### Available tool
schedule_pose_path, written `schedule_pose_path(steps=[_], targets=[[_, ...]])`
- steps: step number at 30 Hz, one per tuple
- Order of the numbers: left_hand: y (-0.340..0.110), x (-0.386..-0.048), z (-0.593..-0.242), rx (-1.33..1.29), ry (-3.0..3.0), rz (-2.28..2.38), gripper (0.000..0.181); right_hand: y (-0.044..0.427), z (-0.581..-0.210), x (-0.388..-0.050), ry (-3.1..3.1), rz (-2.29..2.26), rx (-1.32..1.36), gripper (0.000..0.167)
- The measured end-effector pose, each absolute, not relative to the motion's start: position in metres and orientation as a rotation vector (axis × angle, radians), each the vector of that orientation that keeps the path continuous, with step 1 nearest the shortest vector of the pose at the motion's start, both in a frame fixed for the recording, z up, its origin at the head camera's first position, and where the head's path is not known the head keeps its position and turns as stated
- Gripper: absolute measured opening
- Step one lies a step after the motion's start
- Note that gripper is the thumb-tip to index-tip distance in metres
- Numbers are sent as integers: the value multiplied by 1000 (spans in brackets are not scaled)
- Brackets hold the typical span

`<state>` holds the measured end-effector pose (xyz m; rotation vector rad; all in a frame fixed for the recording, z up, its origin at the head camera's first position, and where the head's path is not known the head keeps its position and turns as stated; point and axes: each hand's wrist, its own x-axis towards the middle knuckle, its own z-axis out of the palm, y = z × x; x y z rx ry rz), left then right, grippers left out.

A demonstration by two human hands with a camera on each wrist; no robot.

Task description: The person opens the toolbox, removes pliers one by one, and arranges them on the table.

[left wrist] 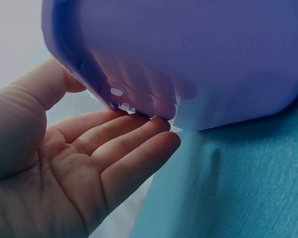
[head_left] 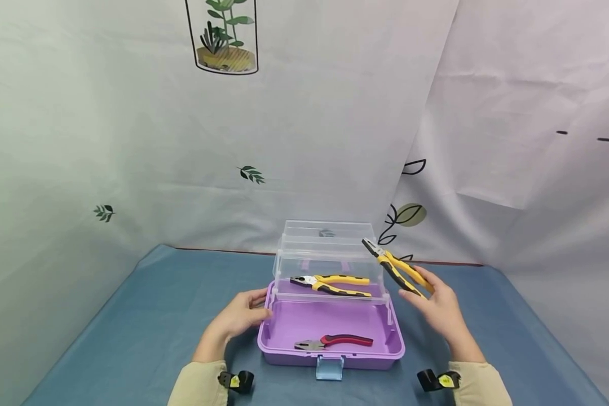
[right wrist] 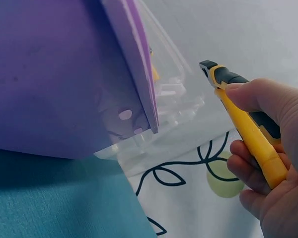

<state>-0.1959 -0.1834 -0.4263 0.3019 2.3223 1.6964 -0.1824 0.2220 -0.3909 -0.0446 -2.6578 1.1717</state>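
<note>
Purple plastic box point(head_left: 289, 358), one, standing on a blue-covered table point(head_left: 132, 332); a pale blue latch point(head_left: 329, 368) juts from its near edge. Clear plastic tray point(head_left: 304, 298), raised toward the box's far edge, probably so that the floor below lies exposed. Yellow-handled pliers point(head_left: 317, 281), one pair, lying sideways in that tray, head toward its left edge. Red-handled pliers point(head_left: 334, 339), one pair, on the box floor along the near edge, head likewise leftward. Second yellow pliers point(head_left: 387, 259), one pair, aloft near the box's far right corner, handles pinched between thumb and fingers of the right hand point(head_left: 438, 307), head tipped up and inward; this hold presumably leaves the head free. Left hand point(head_left: 241, 316), fingers nearly straight and slightly spread against the box's left edge, thumb at the rim, seemingly to steady it. Hard to make out: how many tiers the clear plastic has, and how firmly the left thumb presses, its tip being hidden in the left wrist view. From the right wrist, the tray's pliers show only as a yellow sliver past the box wall. Cut off: the table's near corners and the sleeves point(head_left: 203, 384).
</note>
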Motion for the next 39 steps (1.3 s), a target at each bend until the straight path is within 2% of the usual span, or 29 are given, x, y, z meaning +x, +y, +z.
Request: schedule_pose_path(steps=[13,39], targets=[[-183,-194,-424,307,2303,1726,66,228,-391,-182,-2646,1178,-92,75],[-181,-195,-425,301,2321,1728,66,242,-399,-186,-2667,1113,-141,78]])
